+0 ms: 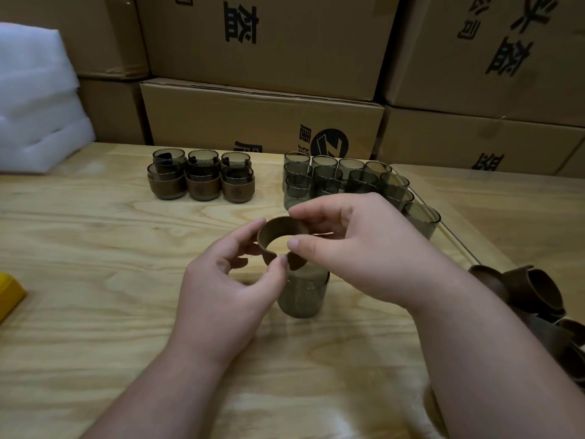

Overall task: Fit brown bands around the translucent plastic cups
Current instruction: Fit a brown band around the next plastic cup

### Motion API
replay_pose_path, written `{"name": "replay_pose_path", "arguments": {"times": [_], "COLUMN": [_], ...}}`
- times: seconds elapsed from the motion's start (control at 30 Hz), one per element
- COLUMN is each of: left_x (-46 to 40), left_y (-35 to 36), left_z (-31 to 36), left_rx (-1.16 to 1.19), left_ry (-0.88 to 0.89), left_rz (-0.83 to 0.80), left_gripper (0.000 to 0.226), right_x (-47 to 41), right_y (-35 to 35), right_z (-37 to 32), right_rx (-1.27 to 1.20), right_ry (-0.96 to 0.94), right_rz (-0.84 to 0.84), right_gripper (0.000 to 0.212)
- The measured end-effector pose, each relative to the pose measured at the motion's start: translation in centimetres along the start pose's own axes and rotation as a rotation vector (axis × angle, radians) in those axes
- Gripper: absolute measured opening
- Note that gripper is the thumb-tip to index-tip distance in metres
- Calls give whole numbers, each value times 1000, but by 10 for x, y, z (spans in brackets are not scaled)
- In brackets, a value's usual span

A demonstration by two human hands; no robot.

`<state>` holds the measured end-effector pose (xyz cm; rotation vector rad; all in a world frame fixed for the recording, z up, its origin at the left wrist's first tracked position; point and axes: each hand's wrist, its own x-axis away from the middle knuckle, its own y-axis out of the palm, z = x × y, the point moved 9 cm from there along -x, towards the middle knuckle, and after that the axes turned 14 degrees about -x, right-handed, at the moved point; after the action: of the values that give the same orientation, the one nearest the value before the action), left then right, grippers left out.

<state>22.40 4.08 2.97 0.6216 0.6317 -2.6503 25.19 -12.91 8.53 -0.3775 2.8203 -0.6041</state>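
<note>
Hands (285,267) pinching brown band (278,231) above translucent cup (302,296)

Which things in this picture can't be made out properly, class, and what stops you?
Head view only:
- Cup rim: hidden by the right hand and band.
- Spare bands: cut off by the right edge.
- Yellow object: cut off by the left edge.
- Emblems on the banded cups: too small.
- Rear bare cups: overlapping, count unclear.
</note>
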Motion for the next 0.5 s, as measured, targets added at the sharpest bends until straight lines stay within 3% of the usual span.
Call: {"name": "replay_pose_path", "arguments": {"times": [0.17,0.37,0.5], "left_x": [0,0,0], "left_y": [-1,-4,-3], "left_z": [3,5,6], "left_rx": [10,-47,-68], "left_ry": [-10,-15,-11], "left_rz": [10,36,12], "left_gripper": [48,45,45], "right_x": [-1,1,3], "right_y": [6,5,5], "right_z": [3,2,-1], "right_rx": [20,39,109], "right_ry": [22,14,5], "right_rz": [-24,13,33], "right_gripper": [58,21,23]}}
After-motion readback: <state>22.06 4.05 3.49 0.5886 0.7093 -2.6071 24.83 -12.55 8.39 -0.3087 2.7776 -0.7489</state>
